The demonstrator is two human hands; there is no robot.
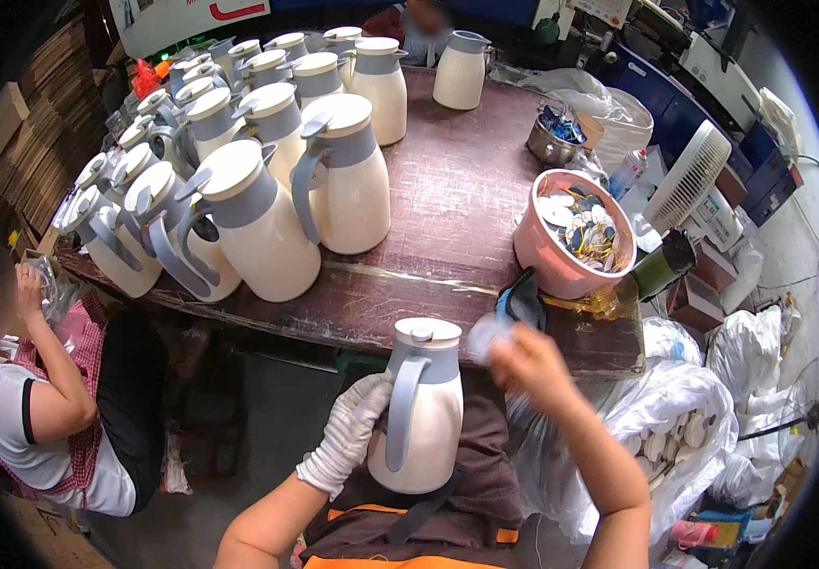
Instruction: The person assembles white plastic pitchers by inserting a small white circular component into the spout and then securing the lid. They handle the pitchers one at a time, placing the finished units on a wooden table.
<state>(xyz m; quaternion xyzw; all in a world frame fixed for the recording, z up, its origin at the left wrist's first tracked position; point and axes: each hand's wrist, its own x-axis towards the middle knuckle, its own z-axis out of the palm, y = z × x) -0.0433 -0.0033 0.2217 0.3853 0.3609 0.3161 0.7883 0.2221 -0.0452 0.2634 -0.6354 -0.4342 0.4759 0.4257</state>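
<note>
— Where is the jug in hand?

— The cream jug (421, 408) with the grey handle stands upright on the person's lap, near the front edge of the dark wooden table (457, 190), its long axis vertical. The gloved left hand (348, 434) is wrapped around its left side, fingers curled against the body beside the handle.

— And the other hand?

— The bare right hand (523, 360) is up and to the right of the lid, pinched on a small pale thing (485, 334) (too blurred to tell what). So the jug lies down and left of that hand, quite near.

— How many jugs on the table?

— Roughly twenty finished jugs (258, 218) crowd the far left; I cannot count them exactly. One pink tub (571, 256) of round discs sits at the right, one metal bowl (552, 142) farther back.
</note>
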